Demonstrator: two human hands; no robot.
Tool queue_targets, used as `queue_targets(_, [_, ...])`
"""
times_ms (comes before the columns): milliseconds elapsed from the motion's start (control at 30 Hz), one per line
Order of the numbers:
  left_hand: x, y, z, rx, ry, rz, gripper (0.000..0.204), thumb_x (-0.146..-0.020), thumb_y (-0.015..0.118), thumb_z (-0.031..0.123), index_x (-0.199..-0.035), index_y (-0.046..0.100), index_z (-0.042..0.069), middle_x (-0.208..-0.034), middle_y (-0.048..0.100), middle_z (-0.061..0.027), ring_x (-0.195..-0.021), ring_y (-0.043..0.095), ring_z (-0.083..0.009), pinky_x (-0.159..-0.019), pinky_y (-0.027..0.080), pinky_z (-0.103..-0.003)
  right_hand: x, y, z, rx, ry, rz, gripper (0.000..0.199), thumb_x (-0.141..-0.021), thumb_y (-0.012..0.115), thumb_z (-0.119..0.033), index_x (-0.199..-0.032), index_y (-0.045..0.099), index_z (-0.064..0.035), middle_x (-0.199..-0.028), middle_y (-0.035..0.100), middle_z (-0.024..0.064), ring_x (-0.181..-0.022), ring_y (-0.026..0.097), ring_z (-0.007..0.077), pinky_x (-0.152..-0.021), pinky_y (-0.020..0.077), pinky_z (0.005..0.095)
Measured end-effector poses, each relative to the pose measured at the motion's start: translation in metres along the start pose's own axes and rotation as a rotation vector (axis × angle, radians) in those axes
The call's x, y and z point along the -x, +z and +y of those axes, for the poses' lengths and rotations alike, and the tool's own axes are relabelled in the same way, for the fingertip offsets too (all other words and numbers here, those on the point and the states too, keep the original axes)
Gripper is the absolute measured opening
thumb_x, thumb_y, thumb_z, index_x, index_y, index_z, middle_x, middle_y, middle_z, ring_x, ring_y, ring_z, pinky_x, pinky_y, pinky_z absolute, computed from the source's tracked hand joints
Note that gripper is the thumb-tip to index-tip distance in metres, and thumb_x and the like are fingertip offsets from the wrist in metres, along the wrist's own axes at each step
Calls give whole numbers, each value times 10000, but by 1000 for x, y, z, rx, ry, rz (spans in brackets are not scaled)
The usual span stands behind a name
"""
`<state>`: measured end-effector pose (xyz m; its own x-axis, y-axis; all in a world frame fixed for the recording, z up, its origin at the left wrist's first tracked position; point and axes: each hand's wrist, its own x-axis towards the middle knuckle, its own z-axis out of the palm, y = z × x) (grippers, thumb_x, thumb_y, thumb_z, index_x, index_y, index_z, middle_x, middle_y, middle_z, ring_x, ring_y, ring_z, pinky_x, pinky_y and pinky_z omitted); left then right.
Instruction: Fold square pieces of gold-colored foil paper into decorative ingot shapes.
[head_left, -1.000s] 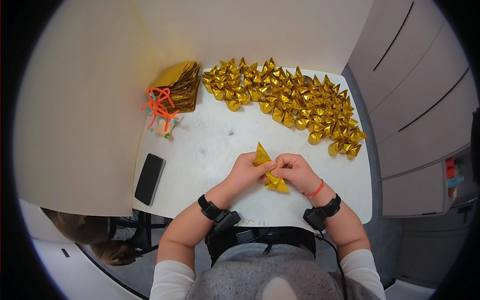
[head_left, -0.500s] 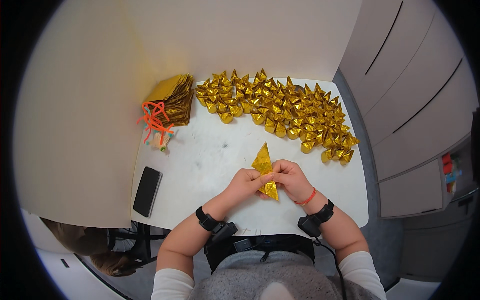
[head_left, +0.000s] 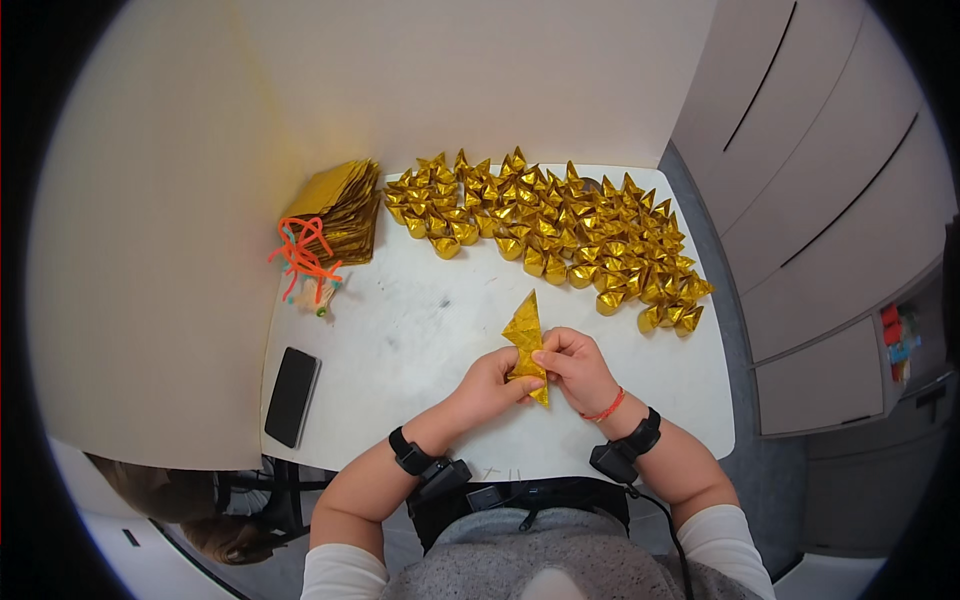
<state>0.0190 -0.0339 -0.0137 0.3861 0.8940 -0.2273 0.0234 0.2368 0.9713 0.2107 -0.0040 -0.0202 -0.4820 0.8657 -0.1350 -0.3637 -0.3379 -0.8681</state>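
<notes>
A half-folded gold foil paper piece (head_left: 526,340) stands pointed-end away from the person, just above the near part of the white table (head_left: 420,320), pinched between both hands. The left hand (head_left: 490,385) and right hand (head_left: 575,368) have fingers closed on its lower part. Beyond lie many finished gold paper ingots (head_left: 550,225), with a stack of gold sheets (head_left: 340,205) to the left.

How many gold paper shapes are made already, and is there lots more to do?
Done: a big pile of folded gold shapes covers the far side of the table; too many to count exactly. In hand: the left hand and right hand pinch one half-folded gold sheet between them. Left: a thick stack of flat gold sheets waits at the far left, so plenty remains.
</notes>
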Motion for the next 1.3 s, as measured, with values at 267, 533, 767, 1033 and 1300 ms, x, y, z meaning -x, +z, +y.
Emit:
queue_targets(267, [4,-5,4,168,55,-122,144,-975,698,54,-1083,610,17,-910,667,-30,-782,634,-98,-714,521,-254,0,0,-2,6,-20,21,134,-980,679,-99,-864,612,-81,-778,575,-37,-650,466,44,-587,374,214])
queue_targets(533, [6,-19,18,-437,591,321,251,-830,724,-41,-1032,600,42,-1034,668,-102,-961,635,-233,-826,507,-348,-1,-3,-25,148,139,120,111,-976,695,-80,-890,625,-63,-754,630,-14,-584,551,42,-511,412,196])
queue_targets(767, [0,-15,14,-603,683,191,235,-767,734,-25,-962,633,58,-986,657,-123,-961,608,-344,-879,488,-417,5,0,-5,749,72,29,154,-923,742,-120,-931,640,-5,-692,645,46,-577,606,124,-539,480,287])
queue_targets(1033, [-1,-19,11,-665,507,62,231,-747,754,1,-927,625,64,-1001,665,-110,-1010,606,-351,-934,478,-432,11,17,-24,1040,-39,28,190,-912,663,-41,-1080,578,-17,-709,653,167,-656,671,312,-619,520,389])
queue_targets(1300, [-6,-23,2,-691,530,29,261,-722,834,69,-926,672,68,-1083,696,-79,-1074,601,-311,-971,465,-414,18,0,-37,1196,-258,-411,239,-869,591,19,-1104,593,-21,-995,621,164,-897,635,347,-794,539,412])
